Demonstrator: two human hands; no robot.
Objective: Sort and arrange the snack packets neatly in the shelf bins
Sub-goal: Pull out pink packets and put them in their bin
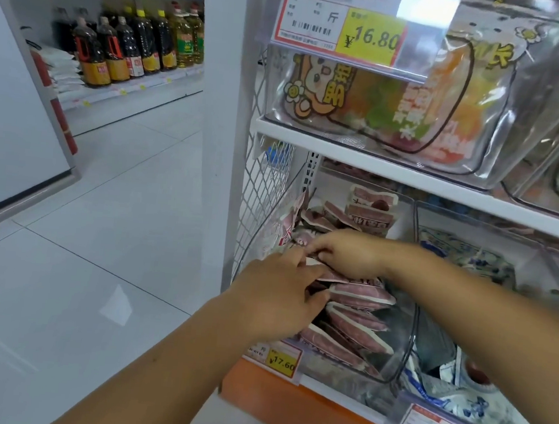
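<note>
Midway, seemingly: both hands in left clear bin (414, 328); left hand (278, 289) fingers curled round pink packets (362, 295), right hand (348, 255) pinching one. Near rows tidy, far ones jumbled; right bin (544, 265) messy.

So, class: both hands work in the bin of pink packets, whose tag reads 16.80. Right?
No. In the head view that bin has a tag reading 17.60; 16.80 is on the upper tag. The left hand and right hand do work among the pink packets.

The left hand (277, 298) and right hand (350, 254) are showing bare. Both forearms (163, 364) are showing uncovered up to the edge
</note>
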